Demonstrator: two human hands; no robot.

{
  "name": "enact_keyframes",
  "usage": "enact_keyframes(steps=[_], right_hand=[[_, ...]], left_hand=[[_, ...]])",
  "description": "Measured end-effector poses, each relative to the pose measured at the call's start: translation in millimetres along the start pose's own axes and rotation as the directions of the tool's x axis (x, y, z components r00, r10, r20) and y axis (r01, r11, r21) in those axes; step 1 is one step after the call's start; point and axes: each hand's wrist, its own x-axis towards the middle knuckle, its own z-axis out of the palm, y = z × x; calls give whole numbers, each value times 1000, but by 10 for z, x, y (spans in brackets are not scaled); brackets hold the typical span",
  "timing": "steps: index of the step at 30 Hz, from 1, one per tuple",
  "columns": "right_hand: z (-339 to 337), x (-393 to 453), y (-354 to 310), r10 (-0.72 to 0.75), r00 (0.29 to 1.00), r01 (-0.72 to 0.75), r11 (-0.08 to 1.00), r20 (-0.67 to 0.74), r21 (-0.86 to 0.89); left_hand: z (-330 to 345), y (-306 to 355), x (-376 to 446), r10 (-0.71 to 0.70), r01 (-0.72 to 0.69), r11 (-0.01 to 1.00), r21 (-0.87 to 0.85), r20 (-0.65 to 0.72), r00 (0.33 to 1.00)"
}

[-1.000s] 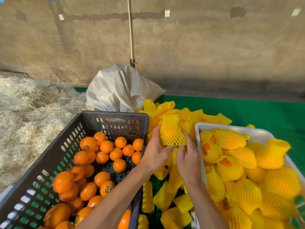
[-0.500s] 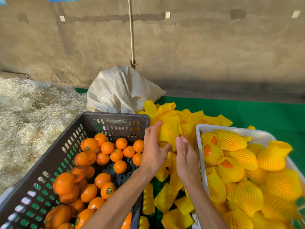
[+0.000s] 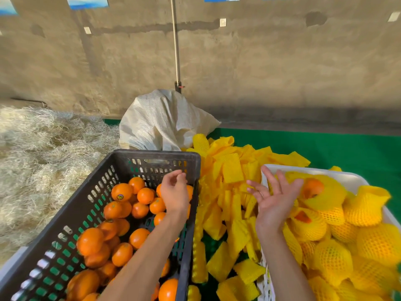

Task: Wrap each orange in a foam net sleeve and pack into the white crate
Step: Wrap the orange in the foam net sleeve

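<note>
Head view: we see the left hand (image 3: 174, 193) loosely curled, empty, above the black slatted plastic crate (image 3: 152, 157) of bare oranges (image 3: 121, 191). Right hand (image 3: 274, 203) spread wide, empty, over the white crate's rim (image 3: 265, 170); a net-sleeved orange (image 3: 312, 189) lies just beside its fingertips.

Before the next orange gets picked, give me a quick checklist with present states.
1. Left hand free, over the dark crate: ok.
2. Right hand empty, fingers spread: ok.
3. Bare oranges within reach: ok.
4. Loose foam sleeves between the crates: ok.
5. Wrapped orange fully settled in the white crate: cannot tell, blurred.
6. Room left in the white crate: cannot tell.
</note>
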Motion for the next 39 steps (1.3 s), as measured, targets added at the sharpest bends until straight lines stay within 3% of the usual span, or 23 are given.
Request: enact_keyframes(steps=[2, 4, 6, 8, 11, 13, 16, 21, 23, 25, 28, 31, 34, 37, 39], right_hand=[[10, -47, 76, -49, 999, 48, 982, -1, -181], [-9, -76, 210, -9, 1000, 14, 937, 16, -349], [-55, -94, 337, 109, 993, -60, 830, 55, -555], [-157, -86, 455, 211, 971, -35, 582, 109, -812], [-336, -67, 585, 425, 891, 147, 67, 161, -987], [-409, -75, 637, 567, 816, 243, -150, 118, -958], [-444, -99, 653, 647, 760, 334, -316, 56, -888], [-421, -169, 604, 610, 792, 385, -479, 16, -789], [-393, -141, 590, 596, 803, 352, -439, 25, -827], [-371, -89, 599, 527, 844, 289, -290, 100, -912], [-275, -48, 584, 287, 941, 152, 120, 181, -981], [-182, -44, 504, 84, 991, 52, 500, 108, -864], [-124, -53, 429, -31, 998, 60, 734, 55, -677], [-80, -83, 361, -41, 997, 67, 850, 61, -522], [-86, -78, 316, 35, 998, -11, 903, 47, -429]], left_hand=[[-163, -230, 180, -10, -14, 925, 381, 61, 998], [-384, -509, 256, -142, -18, 649, 760, 145, 979], [-641, -781, 246, -341, -34, 385, 922, 176, 923], [-844, -1019, 201, -448, -147, 252, 956, 250, 858], [-900, -1125, 236, -396, -196, 240, 951, 281, 874], [-847, -1071, 268, -344, -168, 210, 963, 234, 909], [-818, -1080, 259, -355, -157, 181, 971, 213, 910], [-774, -1007, 262, -358, -204, 217, 955, 272, 893], [-655, -774, 322, -234, -264, 179, 948, 302, 924], [-477, -468, 345, -23, -331, 262, 906, 349, 937], [-237, -60, 238, 281, -450, 529, 719, 351, 893], [-105, 196, 42, 439, -590, 645, 486, 396, 806], [6, 252, -226, 434, -663, 651, 370, 535, 725], [145, 184, -447, 296, -560, 744, 365, 570, 766], [195, 157, -476, 236, -498, 781, 376, 561, 793]])
